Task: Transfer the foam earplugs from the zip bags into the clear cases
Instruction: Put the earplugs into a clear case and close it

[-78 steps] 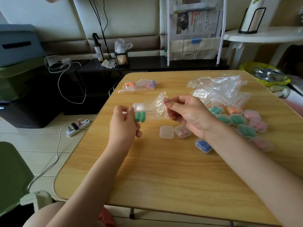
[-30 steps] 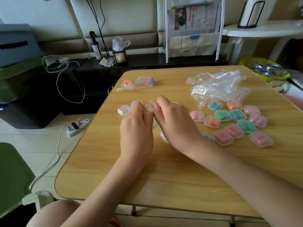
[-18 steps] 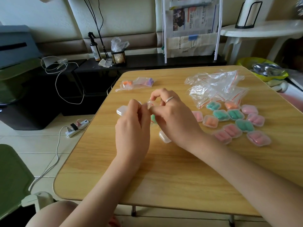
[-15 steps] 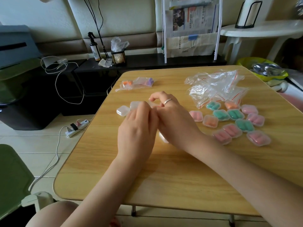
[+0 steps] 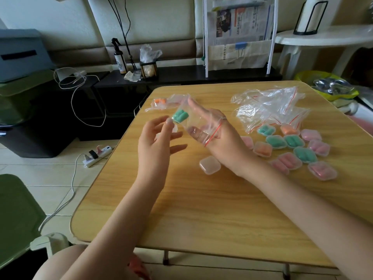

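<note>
My right hand [image 5: 220, 138] holds up a clear zip bag [image 5: 198, 123] with a red zip line, the plastic lying over its thumb and fingers. A pair of green foam earplugs [image 5: 180, 116] sits at the bag's upper left end. My left hand [image 5: 157, 144] hovers just left of it with fingers spread, the index fingertip close to the green earplugs. An empty clear case [image 5: 210, 165] lies on the wooden table [image 5: 201, 209] under my right wrist. Another clear case [image 5: 174, 128] is partly hidden behind my left fingers.
Several closed cases [image 5: 292, 148] filled with green, pink and orange earplugs lie at the right. A heap of empty zip bags [image 5: 268, 106] sits behind them. Bags with orange earplugs [image 5: 159, 102] lie at the table's far left corner. A newspaper rack stands beyond the table.
Both hands were pressed together low over the table; now they have lifted and parted. My right hand has raised the bag with the green earplugs, and my left hand has opened.
</note>
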{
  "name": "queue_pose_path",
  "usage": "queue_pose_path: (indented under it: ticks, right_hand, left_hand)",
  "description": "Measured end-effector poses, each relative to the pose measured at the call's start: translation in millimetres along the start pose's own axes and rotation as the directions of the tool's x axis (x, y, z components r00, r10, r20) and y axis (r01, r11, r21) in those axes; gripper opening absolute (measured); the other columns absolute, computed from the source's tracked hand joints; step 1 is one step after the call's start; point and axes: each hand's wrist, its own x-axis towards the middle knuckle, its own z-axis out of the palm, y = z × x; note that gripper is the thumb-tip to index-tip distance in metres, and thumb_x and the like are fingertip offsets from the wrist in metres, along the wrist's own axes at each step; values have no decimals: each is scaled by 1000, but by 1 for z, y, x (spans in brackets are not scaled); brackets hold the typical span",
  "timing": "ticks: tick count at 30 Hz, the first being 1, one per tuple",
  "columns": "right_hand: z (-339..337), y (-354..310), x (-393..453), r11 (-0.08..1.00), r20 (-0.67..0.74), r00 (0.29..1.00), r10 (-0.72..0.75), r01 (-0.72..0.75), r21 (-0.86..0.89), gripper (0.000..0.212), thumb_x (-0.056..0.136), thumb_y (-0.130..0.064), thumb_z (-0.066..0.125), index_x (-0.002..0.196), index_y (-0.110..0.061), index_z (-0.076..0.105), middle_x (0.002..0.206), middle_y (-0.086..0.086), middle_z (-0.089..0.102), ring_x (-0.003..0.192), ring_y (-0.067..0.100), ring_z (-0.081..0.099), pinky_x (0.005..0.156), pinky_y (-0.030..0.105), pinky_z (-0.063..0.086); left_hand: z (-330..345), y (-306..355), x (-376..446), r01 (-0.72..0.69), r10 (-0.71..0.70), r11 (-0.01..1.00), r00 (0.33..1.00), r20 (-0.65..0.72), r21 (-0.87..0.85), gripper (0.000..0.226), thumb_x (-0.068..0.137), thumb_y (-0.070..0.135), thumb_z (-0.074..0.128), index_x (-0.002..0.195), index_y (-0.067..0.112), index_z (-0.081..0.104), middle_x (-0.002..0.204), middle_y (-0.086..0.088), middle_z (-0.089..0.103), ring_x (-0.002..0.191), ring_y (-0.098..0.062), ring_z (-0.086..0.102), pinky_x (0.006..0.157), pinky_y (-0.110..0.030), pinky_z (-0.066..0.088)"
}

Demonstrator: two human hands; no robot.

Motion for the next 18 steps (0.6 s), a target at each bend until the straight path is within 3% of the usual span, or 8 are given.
queue_pose_path:
  ticks: [4, 8, 11, 14, 18]
  right_hand:
    - [0, 1, -1, 995, 76, 996, 36, -43, 89, 59, 89, -36, 58, 143, -40, 35, 130, -3, 44, 113, 10, 50, 101, 29, 44]
    - [0, 6, -1, 995, 96, 995, 36, -45, 94, 49, 96, -21, 53, 140, -39, 43, 142, -2, 40, 128, 12, 43, 109, 34, 38]
    - [1, 8, -1, 992, 70, 997, 42, -49, 113, 44, 96, -23, 54, 131, -48, 46, 140, -3, 44, 127, 13, 46, 108, 36, 40]
    - [0, 9, 0, 993, 32, 998, 56, -59, 102, 39, 91, -18, 63, 124, -37, 56, 131, -4, 51, 117, 14, 54, 100, 30, 46]
    - [0, 7, 2, 994, -34, 997, 62, -59, 89, 26, 86, -25, 70, 111, -26, 67, 117, -5, 54, 105, 13, 58, 92, 34, 51]
  left_hand:
    - [-2, 3, 1, 61, -57, 988, 998, 28, -145, 14, 94, 15, 57, 99, 6, 65, 89, -5, 71, 85, -14, 68, 69, -26, 55]
    - [-6, 3, 3, 71, -66, 986, 997, 37, -152, 7, 89, 5, 61, 86, 7, 67, 75, -1, 71, 77, -13, 68, 71, -24, 55]
    - [-5, 3, 1, 100, -86, 988, 989, 121, -115, 7, 87, 5, 62, 82, 7, 67, 73, -3, 69, 74, -13, 66, 73, -26, 57]
    - [-3, 3, 1, 136, -116, 983, 979, 166, -120, 10, 89, 7, 60, 81, 6, 66, 71, -4, 65, 69, -12, 63, 72, -24, 57]
    - [-3, 1, 0, 140, -120, 983, 980, 160, -122, 10, 91, 7, 58, 85, 3, 65, 73, -6, 67, 70, -13, 64, 68, -23, 56]
